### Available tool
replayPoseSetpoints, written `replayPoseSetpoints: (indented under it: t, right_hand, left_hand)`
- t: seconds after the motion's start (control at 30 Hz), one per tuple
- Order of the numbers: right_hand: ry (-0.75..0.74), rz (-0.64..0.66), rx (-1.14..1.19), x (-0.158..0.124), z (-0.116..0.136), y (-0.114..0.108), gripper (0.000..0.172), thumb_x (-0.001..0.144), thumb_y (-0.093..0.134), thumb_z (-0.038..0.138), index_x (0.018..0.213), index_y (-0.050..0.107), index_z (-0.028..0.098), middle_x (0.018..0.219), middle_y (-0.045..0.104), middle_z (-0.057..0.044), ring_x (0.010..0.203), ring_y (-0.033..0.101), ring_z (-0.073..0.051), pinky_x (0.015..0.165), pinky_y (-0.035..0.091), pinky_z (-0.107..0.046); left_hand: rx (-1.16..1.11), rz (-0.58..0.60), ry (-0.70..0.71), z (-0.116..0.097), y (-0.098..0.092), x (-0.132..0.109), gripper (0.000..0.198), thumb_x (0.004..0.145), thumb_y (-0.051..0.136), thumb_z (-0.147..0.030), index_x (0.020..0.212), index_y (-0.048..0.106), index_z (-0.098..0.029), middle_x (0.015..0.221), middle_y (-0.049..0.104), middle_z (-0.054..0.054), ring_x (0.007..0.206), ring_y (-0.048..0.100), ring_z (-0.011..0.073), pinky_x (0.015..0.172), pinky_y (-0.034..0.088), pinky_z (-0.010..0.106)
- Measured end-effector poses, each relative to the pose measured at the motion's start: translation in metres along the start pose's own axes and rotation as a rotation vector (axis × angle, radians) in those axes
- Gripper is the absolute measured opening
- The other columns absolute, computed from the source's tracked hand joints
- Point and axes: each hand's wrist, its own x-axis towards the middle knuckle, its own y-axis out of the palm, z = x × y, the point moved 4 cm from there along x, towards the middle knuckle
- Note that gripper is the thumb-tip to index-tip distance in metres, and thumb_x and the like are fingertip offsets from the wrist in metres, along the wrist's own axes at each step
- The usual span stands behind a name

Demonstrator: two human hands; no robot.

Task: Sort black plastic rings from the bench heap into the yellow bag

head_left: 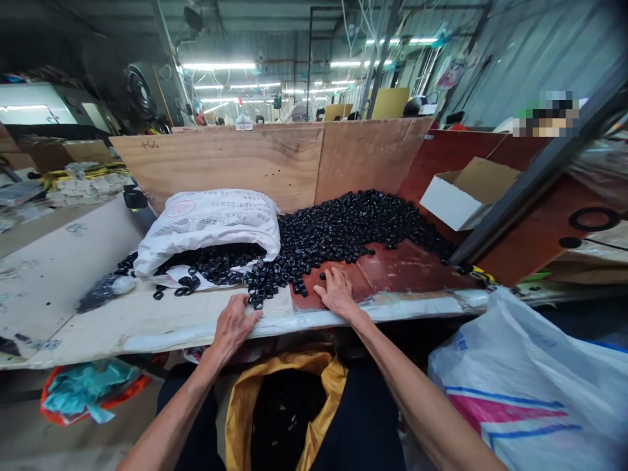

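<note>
A big heap of small black rings (343, 226) covers the table in front of me, spilling from under a white woven sack (210, 226). My left hand (234, 322) rests at the table's front edge, fingers curled, touching the nearest black rings (258, 297). My right hand (336, 291) lies flat on the red board (402, 268) with fingers spread, fingertips near a few loose rings. Neither hand visibly holds anything. Below the table edge, between my knees, a yellow bag (284, 405) stands open with dark pieces inside.
Plywood boards (275, 157) wall the back of the table. An open cardboard box (466, 193) sits at the right, beside a slanted metal bar (534, 173). A large white sack (530, 386) stands at my right, a small bag of black parts (101, 291) lies left.
</note>
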Motion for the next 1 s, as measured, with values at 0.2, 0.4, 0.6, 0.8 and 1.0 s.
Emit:
replayPoseSetpoints:
  t: [0.2, 0.4, 0.6, 0.8, 1.0]
  right_hand:
    - [-0.177, 0.015, 0.094, -0.014, 0.052, 0.039, 0.060, 0.093, 0.048, 0.025, 0.149, 0.038, 0.005, 0.156, 0.037, -0.028, 0.147, 0.034, -0.035, 0.115, 0.029, -0.054]
    - [-0.224, -0.155, 0.391, -0.025, 0.046, 0.007, 0.048, 0.086, 0.048, 0.019, 0.133, 0.054, 0.013, 0.139, 0.054, -0.020, 0.131, 0.050, -0.030, 0.108, 0.041, -0.047]
    - [-0.437, -0.009, 0.443, -0.042, 0.071, -0.008, 0.036, 0.086, 0.058, 0.013, 0.122, 0.061, 0.019, 0.115, 0.061, -0.010, 0.091, 0.063, -0.019, 0.084, 0.053, -0.031]
    - [-0.532, 0.101, 0.271, -0.037, 0.086, 0.002, 0.025, 0.090, 0.062, 0.013, 0.113, 0.064, 0.021, 0.106, 0.063, -0.006, 0.099, 0.061, -0.020, 0.089, 0.050, -0.031]
    - [-0.434, 0.055, 0.294, -0.041, 0.079, -0.002, 0.016, 0.087, 0.060, 0.012, 0.101, 0.063, 0.019, 0.096, 0.065, -0.005, 0.086, 0.061, -0.020, 0.081, 0.048, -0.029]
  left_hand:
    - [-0.063, 0.029, 0.095, -0.023, 0.041, 0.012, 0.025, 0.084, 0.066, -0.026, 0.108, 0.065, -0.020, 0.097, 0.071, 0.006, 0.084, 0.068, 0.0224, 0.081, 0.051, 0.034]
    - [-0.191, 0.058, 0.028, -0.031, 0.050, 0.016, 0.024, 0.089, 0.065, -0.038, 0.103, 0.071, -0.020, 0.084, 0.071, 0.003, 0.073, 0.066, 0.0189, 0.071, 0.049, 0.030]
    - [-0.147, 0.071, 0.187, -0.032, 0.051, 0.010, 0.032, 0.085, 0.071, -0.031, 0.116, 0.070, -0.024, 0.099, 0.069, 0.004, 0.083, 0.065, 0.0193, 0.079, 0.051, 0.031]
    - [-0.256, 0.107, 0.113, -0.027, 0.052, 0.011, 0.036, 0.084, 0.067, -0.028, 0.120, 0.065, -0.020, 0.099, 0.072, 0.003, 0.065, 0.060, 0.0139, 0.067, 0.050, 0.027]
    - [-0.276, 0.026, 0.052, -0.028, 0.049, 0.008, 0.030, 0.084, 0.064, -0.026, 0.113, 0.065, -0.020, 0.092, 0.071, 0.001, 0.068, 0.061, 0.0143, 0.069, 0.049, 0.027]
